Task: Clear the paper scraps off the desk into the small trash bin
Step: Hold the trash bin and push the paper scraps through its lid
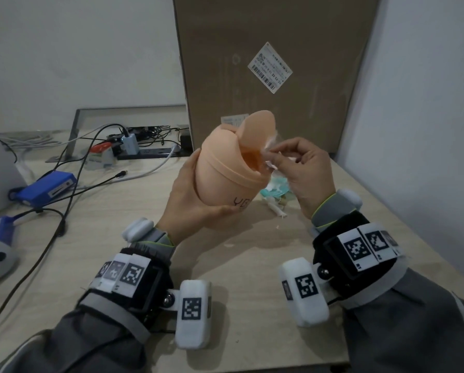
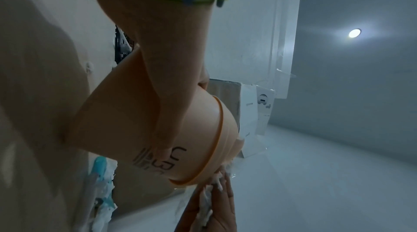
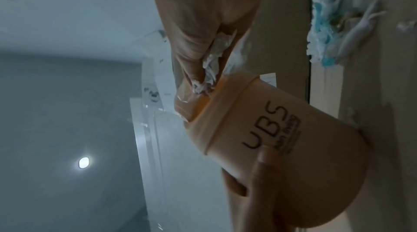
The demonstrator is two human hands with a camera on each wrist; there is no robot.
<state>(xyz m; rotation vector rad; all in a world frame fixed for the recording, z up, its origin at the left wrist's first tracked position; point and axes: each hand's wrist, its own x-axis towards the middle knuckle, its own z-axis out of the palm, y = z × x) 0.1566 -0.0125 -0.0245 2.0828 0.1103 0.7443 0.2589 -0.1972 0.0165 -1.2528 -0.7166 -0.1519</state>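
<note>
Head view: the left hand [image 1: 196, 195] grips the bin [image 1: 225, 168] tilted above the surface [image 1: 252, 292]; the right hand [image 1: 303, 170] pinches a scrap [image 1: 269, 157] at its flap. More scraps [image 1: 275, 196] lie beneath.

Left wrist: fingers wrap the bin.

Right wrist: the scrap meets the opening. Best push past the flap before letting go.

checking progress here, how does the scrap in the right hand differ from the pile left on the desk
The held scrap is white, pinched in the right hand at the trash bin mouth; the pile mixes white and teal and lies on the desk. The scrap is one small wad, the pile several pieces. Both look crumpled.
</note>
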